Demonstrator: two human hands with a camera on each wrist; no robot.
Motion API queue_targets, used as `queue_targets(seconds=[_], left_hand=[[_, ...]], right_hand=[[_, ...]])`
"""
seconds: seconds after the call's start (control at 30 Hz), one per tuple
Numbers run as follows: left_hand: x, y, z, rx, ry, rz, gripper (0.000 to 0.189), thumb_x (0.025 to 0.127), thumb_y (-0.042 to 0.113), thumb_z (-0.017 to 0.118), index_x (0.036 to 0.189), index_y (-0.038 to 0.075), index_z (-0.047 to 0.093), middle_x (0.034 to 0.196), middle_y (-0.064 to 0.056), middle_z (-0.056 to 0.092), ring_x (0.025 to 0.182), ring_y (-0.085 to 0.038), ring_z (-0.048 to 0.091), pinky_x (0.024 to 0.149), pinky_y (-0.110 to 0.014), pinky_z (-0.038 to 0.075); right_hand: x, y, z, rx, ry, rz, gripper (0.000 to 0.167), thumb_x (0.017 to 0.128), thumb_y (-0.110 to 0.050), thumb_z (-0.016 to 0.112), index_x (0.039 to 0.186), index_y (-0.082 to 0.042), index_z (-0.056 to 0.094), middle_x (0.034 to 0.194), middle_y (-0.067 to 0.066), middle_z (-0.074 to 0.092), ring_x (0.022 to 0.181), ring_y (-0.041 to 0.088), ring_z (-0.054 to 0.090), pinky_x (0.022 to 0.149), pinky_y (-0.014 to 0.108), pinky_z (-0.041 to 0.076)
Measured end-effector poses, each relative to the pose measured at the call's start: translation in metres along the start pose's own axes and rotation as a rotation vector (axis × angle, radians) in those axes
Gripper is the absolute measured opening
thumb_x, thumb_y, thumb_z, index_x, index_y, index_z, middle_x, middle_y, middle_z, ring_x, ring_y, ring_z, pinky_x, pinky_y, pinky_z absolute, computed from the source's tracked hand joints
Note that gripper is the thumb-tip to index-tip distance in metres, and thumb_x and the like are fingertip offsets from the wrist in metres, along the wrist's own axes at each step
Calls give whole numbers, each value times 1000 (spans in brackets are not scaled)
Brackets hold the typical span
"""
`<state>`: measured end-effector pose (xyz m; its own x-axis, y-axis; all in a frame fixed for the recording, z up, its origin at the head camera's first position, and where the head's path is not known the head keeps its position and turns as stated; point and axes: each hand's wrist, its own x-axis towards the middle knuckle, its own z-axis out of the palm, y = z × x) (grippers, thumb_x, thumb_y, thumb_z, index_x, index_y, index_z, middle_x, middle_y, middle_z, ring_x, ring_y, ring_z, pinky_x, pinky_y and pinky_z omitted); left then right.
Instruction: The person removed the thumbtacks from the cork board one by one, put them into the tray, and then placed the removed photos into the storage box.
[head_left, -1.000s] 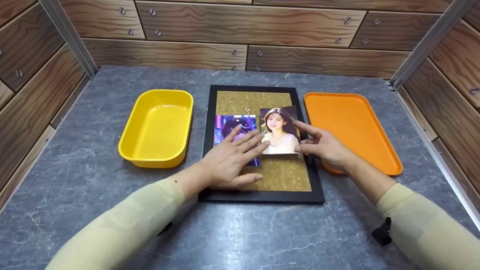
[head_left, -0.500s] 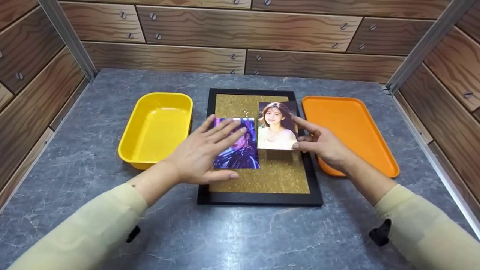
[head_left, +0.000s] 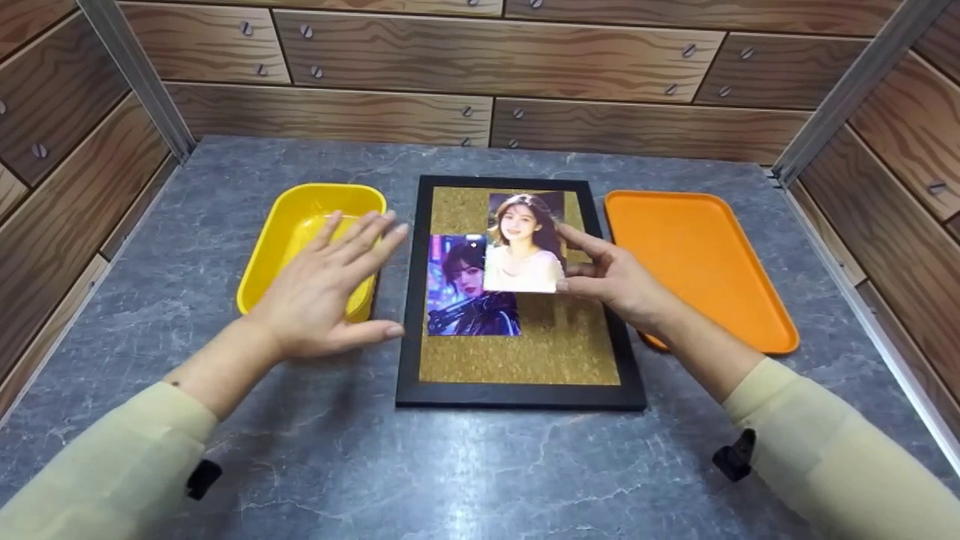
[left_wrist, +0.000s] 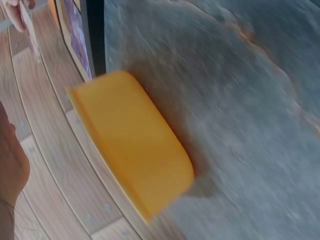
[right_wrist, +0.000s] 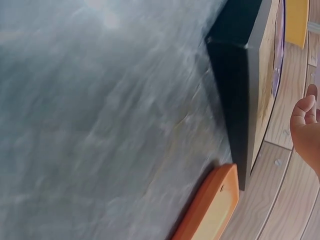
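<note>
Between thumb and fingers my right hand [head_left: 626, 281] pinches the right edge of a photo card [head_left: 523, 251] showing a portrait in a white top. That card is held above the black-framed cork board [head_left: 525, 360]. A second, purple-blue photo card [head_left: 469, 307] lies on the left part of the cork, its upper right corner covered by the held one in the head view. My left hand [head_left: 322, 289] hovers over the near right side of the yellow bin [head_left: 264, 247], fingers spread and holding nothing. The right wrist view shows the right hand [right_wrist: 307, 127] at its edge.
Right of the board lies an orange tray [head_left: 701, 262]. The grey marbled table [head_left: 480, 465] carries everything, with wood-patterned walls [head_left: 420, 60] at the back and both sides. In the left wrist view the yellow bin [left_wrist: 130, 140] stands close to the board's black frame [left_wrist: 95, 37].
My left hand has moved left, off the purple-blue photo card and over to the yellow bin. My right hand has lifted the portrait card and carried it left and away from me.
</note>
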<state>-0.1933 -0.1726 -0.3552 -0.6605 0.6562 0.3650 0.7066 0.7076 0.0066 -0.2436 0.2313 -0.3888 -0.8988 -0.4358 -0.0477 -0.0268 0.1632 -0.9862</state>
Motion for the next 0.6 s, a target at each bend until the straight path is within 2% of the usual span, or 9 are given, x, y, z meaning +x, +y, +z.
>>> queue_targets(seconds=[0.33,0.6], left_hand=[[-37,-29,-4,13,29,-118,103,81,71,60,159,21,15,165,-6,14,150,-33,23,124,-51,6],[-70,-55,-3,14,-24,-245,103,81,69,63,159,23,14,165,-7,11,151,-32,19,124,-51,7]], right_hand=[[12,-5,24,61,-30,-61,82,86,3,71,155,-16,30,154,11,35,110,24,66,86,30,58],[22,-12,40,65,-30,-91,82,85,1,72,155,-15,32,152,10,37,112,28,65,90,33,57]])
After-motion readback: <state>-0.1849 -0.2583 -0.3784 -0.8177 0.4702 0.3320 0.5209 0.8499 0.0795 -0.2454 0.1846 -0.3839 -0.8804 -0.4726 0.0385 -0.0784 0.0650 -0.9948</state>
